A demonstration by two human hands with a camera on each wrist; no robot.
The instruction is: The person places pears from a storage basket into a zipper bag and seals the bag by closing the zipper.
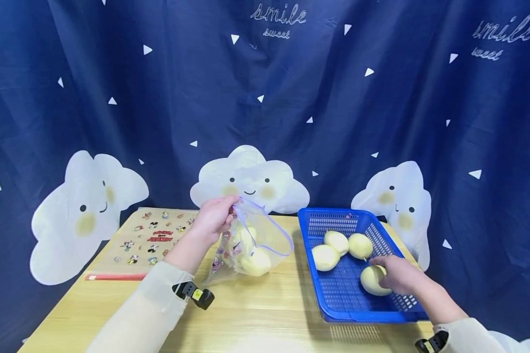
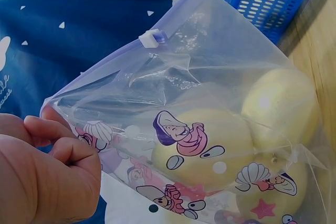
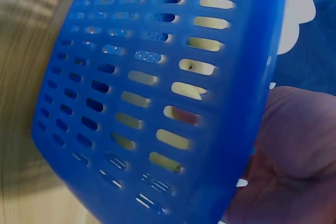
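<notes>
My left hand [image 1: 214, 218] pinches the rim of a clear zip bag [image 2: 173, 74] by one corner and holds it up over the table. The bag has a purple zip edge, a white slider [image 2: 151, 39] and cartoon prints; several pale yellow round fruits [image 1: 257, 261] lie inside. My right hand [image 1: 399, 274] reaches into a blue plastic basket [image 1: 344, 316], its fingers curved round a pale yellow fruit [image 1: 373, 281] near the right wall. In the right wrist view the basket wall hides most of that fruit and the fingertips. Other fruits [image 1: 336, 243] sit farther back in the basket.
A flat cartoon-printed bag [image 1: 134, 245] with a red zip edge [image 1: 115, 277] lies on the wooden table [image 1: 256, 314] at the left. Behind the table hangs a dark blue curtain [image 1: 229, 88] with clouds and small white triangles.
</notes>
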